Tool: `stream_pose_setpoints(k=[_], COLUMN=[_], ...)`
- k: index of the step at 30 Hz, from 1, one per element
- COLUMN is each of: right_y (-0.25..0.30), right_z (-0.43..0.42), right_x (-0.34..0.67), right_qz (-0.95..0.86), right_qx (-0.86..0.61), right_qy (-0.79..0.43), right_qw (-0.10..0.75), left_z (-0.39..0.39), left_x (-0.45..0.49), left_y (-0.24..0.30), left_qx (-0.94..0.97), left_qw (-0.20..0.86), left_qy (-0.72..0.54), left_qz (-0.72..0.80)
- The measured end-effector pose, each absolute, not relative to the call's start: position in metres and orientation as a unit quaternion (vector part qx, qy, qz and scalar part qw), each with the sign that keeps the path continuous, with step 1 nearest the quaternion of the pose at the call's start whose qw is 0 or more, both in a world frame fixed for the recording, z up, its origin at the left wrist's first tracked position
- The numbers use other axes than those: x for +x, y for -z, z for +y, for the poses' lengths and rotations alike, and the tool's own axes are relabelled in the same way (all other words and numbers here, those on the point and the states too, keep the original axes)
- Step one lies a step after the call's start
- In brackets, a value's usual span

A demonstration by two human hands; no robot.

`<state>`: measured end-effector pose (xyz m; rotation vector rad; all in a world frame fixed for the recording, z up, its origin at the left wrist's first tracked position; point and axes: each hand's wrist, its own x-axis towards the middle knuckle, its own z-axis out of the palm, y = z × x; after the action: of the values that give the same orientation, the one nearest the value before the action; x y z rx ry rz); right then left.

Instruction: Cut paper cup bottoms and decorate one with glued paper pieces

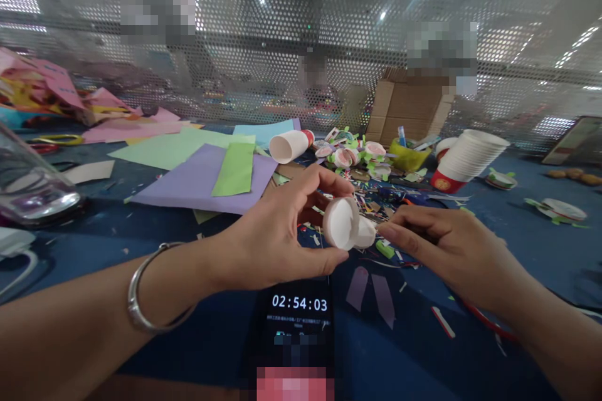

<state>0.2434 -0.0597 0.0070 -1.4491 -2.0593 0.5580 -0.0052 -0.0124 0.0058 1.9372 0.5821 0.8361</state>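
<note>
My left hand [282, 232], with a silver bangle at the wrist, holds a cut-off paper cup bottom [341, 223] between thumb and fingers. Its round white hollow faces me. A white paper piece [365, 233] sticks out to its right; I cannot tell if the two are joined. My right hand [437, 238] has thumb and forefinger pinched together at the outer end of that white piece. Below lie two purple paper strips [371, 291] with shaped ends, on the blue table. A phone [296, 319] showing a timer sits under my left hand.
Paper scraps [376, 200] litter the middle. Behind are several turtle-like paper crafts [348, 153], a tipped paper cup [288, 147], a yellow container [408, 155] and a cup stack [470, 160]. Purple paper [188, 182] and a green strip [235, 169] lie left, near a clear vessel [35, 188].
</note>
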Motion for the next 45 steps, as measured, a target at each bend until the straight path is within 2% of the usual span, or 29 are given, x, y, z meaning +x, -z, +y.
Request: stream_pose_setpoints(k=[14, 31, 45], right_y=[-0.002, -0.004, -0.007], right_z=[-0.062, -0.062, -0.059], right_x=[0.244, 0.247, 0.251], right_qz=[-0.769, -0.777, -0.773], right_qx=[-0.547, -0.536, -0.531], right_qy=[-0.207, -0.245, -0.268], right_qw=[0.257, 0.219, 0.222], left_z=[-0.016, -0.021, -0.003], left_x=[-0.007, -0.01, -0.015], left_y=[-0.009, -0.017, -0.014], left_qx=[0.819, 0.804, 0.604], left_qw=[0.449, 0.478, 0.73], left_qy=[-0.28, -0.275, -0.247], left_qz=[0.221, 0.222, 0.203])
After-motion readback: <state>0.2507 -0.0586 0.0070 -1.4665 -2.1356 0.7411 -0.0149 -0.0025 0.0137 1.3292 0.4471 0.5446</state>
